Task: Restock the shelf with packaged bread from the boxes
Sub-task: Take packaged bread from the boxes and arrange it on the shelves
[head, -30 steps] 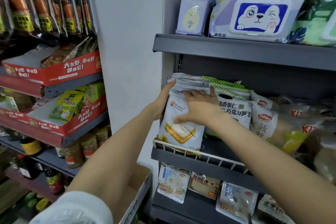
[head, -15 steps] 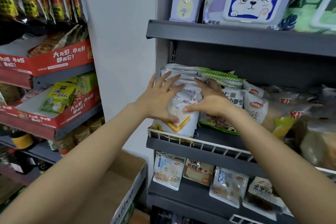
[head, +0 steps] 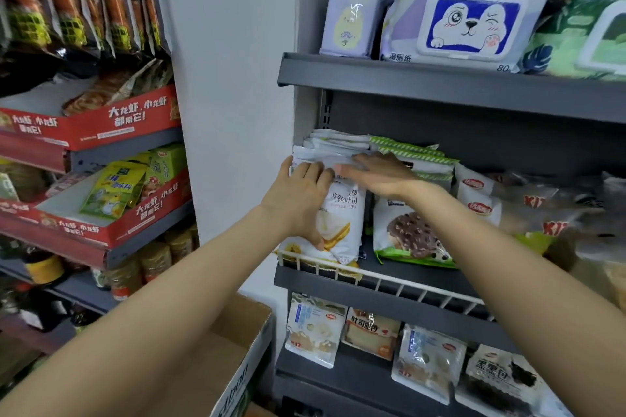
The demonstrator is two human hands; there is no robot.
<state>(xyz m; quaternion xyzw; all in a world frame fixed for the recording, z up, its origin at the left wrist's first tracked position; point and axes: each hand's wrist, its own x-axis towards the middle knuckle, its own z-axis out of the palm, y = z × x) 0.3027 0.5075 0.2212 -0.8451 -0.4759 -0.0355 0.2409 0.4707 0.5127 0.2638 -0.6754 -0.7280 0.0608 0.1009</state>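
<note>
Right hand [head: 379,176] lifted onto toast packs [head: 342,213]; chocolate bun pack [head: 413,234] beside.

Just the one camera, strapped on my head, wide-angle, facing forward and a bit down along both my arms. It's close up to the grey shelf [head: 379,284], near its left end, with the wire front edge about mid-picture. No second view to overlap with.

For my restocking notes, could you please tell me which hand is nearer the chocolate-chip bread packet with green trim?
Right hand, just above that packet; left hand farther left.
</note>
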